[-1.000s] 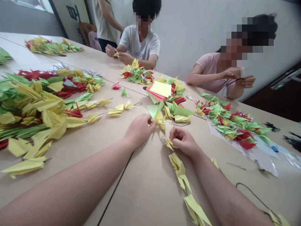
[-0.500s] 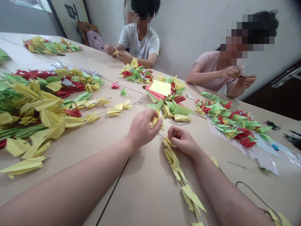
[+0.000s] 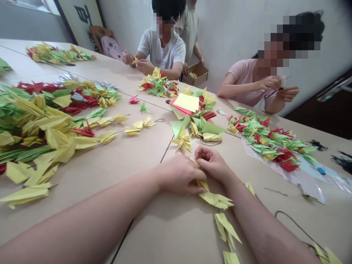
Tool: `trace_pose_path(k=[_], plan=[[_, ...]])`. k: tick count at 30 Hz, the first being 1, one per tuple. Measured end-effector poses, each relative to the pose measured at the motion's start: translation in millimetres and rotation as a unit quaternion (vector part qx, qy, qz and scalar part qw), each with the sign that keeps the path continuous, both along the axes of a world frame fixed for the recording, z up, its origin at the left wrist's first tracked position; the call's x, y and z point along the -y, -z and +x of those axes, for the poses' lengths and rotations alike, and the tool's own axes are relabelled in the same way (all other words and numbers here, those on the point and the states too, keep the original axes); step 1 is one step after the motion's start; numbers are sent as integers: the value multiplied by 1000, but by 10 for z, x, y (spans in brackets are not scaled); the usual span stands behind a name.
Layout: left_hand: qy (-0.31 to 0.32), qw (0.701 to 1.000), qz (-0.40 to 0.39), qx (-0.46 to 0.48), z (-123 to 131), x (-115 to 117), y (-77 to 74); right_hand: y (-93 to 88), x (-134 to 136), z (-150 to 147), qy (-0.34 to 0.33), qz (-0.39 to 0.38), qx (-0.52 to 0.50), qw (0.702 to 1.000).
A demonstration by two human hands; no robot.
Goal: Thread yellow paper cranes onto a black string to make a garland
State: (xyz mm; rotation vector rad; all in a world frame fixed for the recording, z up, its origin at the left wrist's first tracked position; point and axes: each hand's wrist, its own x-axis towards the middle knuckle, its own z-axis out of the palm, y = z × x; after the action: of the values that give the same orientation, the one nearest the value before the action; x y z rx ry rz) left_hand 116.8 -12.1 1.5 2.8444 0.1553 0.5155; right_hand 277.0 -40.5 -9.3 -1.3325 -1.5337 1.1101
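Note:
A string of yellow folded paper cranes (image 3: pixel 216 200) runs down the table toward me, its folded birds spaced along a dark thread. My left hand (image 3: pixel 183 174) is closed over the upper part of this string, its fingertips around a yellow crane that is mostly hidden. Just right of it, my right hand (image 3: pixel 213 165) has curled fingers, pinching the string's top end; the exact contact is partly covered. Beyond both hands lies a bunched yellow crane (image 3: pixel 182 142), with thread below it.
Mixed crane piles (image 3: pixel 55 117) cover the left side; another colourful pile (image 3: pixel 272 141) lies right. Square paper sheets (image 3: pixel 187 102) are stacked ahead. Two seated people (image 3: pixel 162 51) (image 3: pixel 255 80) work with their hands across the table. Behind, a standing person holds a cardboard box (image 3: pixel 196 75).
My left hand has left the bunched yellow crane and come down toward me onto the string. My right hand stays nearly in place. A standing person with a box has come into view behind.

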Motion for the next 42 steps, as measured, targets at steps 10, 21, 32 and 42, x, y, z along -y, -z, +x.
trace_pose_path(k=[10, 21, 32, 42], plan=[[-64, 991, -78, 92, -28, -36, -33, 15, -12, -31, 33, 23, 1, 999], [-216, 959, -169, 70, -56, -224, 52, 18, -6, -36, 84, 76, 5, 994], [-214, 968, -119, 62, -41, -196, 83, 28, 6, -41, 60, 63, 4, 996], [-227, 949, -211, 62, -59, -193, 21, 45, -15, -26, 61, 74, -1, 995]])
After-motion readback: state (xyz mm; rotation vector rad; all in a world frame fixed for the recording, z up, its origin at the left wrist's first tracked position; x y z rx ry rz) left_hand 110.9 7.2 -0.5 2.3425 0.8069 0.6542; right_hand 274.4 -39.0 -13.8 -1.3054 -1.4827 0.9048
